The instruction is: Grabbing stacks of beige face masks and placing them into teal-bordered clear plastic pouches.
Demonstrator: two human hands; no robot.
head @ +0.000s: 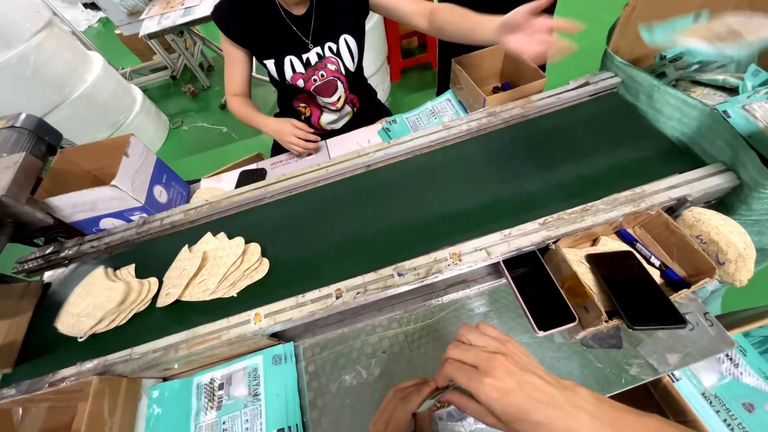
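My right hand (500, 376) rests low on the grey metal worktop (384, 344), its fingers curled over a small clear packet (448, 416) at the bottom edge. My left hand (400, 404) pinches the same packet from the left; much of that hand is cut off by the frame. Two fanned stacks of beige patterned folded masks, one (212, 268) and another (104, 300), lie on the dark green conveyor belt (448, 192) at the left.
Two dark phones, one (540, 292) and another (636, 290), lie by a cardboard tray with a blue pen (652, 260). Teal printed packets (232, 396) sit bottom left. A person in a black shirt (320, 64) stands across the belt among cardboard boxes (488, 76).
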